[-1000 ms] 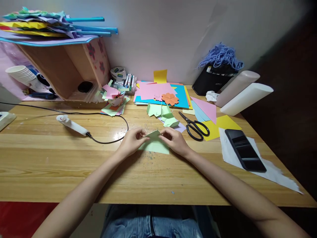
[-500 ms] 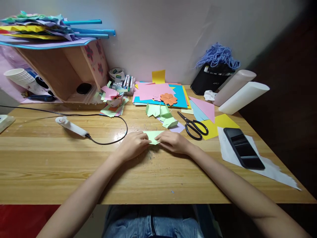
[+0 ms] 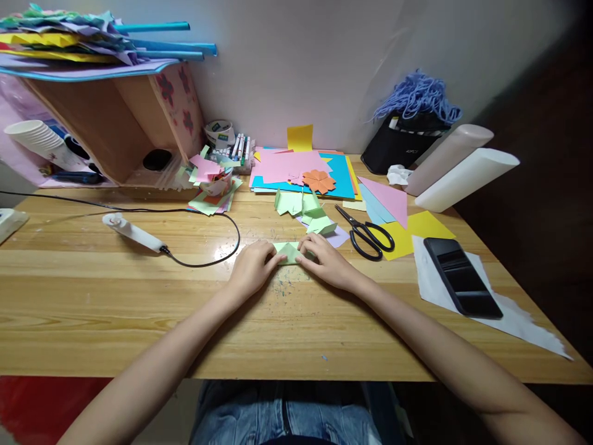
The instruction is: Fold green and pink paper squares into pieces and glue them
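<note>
A small piece of light green paper point(image 3: 289, 252) lies low on the wooden table, with a triangular flap folded over its front. My left hand point(image 3: 252, 266) pinches its left end, the thumb on the near side. At the right end, my right hand point(image 3: 327, 262) grips it the same way between thumb and fingers. Just beyond are several folded light green paper pieces point(image 3: 308, 210) on a lilac sheet point(image 3: 340, 236). Black-handled scissors point(image 3: 368, 235) lie to the right of them, blades pointing away to the left.
A glue gun point(image 3: 134, 232) with a black cord lies at left. Farther back are a paper scrap cup point(image 3: 217, 182), markers point(image 3: 241, 148) and stacked coloured sheets point(image 3: 343, 173) with an orange paper flower point(image 3: 319, 181). A phone point(image 3: 462, 278) rests on white tissue point(image 3: 523, 321) at right.
The green paper's near edge has been folded up, and a triangular flap now shows on its front. Both thumbs have shifted onto the near side. The view has tilted slightly.
</note>
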Tool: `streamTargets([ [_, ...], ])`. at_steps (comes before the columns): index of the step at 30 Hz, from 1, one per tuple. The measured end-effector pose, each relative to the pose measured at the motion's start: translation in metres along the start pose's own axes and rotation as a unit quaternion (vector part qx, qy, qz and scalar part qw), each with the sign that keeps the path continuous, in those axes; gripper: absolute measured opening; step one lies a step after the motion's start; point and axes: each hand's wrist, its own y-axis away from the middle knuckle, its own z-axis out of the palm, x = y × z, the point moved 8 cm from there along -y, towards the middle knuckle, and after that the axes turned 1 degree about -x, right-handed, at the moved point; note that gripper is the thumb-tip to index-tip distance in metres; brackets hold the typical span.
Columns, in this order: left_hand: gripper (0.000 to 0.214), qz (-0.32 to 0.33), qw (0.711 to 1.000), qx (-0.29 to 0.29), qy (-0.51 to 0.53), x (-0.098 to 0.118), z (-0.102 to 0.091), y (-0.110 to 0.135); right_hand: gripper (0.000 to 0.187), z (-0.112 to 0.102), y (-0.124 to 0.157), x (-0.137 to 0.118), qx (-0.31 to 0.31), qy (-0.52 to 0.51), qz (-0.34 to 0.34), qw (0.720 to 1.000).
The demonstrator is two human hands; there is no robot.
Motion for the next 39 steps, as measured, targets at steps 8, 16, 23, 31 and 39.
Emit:
streamTargets([
  [8, 0.036, -0.023, 0.997, 0.014, -0.071, -0.005, -0.002, -0.001, 0.017, 0.008, 0.003, 0.002, 0.032, 0.169, 0.048, 0.984],
  [16, 0.039, -0.041, 0.994, -0.008, -0.099, -0.003, -0.004, -0.004, 0.024, 0.011, 0.003, 0.003, 0.049, 0.239, 0.047, 0.969],
  [23, 0.039, -0.035, 0.996, -0.017, -0.085, -0.007, -0.003, -0.005, 0.026, 0.009, 0.003, 0.004, 0.051, 0.251, 0.056, 0.965],
  [31, 0.026, 0.010, 0.998, 0.031, 0.053, -0.005, -0.007, -0.006, 0.019, 0.005, 0.003, 0.004, 0.067, 0.166, 0.048, 0.983],
  [39, 0.029, 0.060, 0.993, -0.027, 0.095, 0.000, 0.002, -0.009, 0.021, 0.009, 0.005, -0.020, 0.041, 0.135, -0.113, 0.984],
])
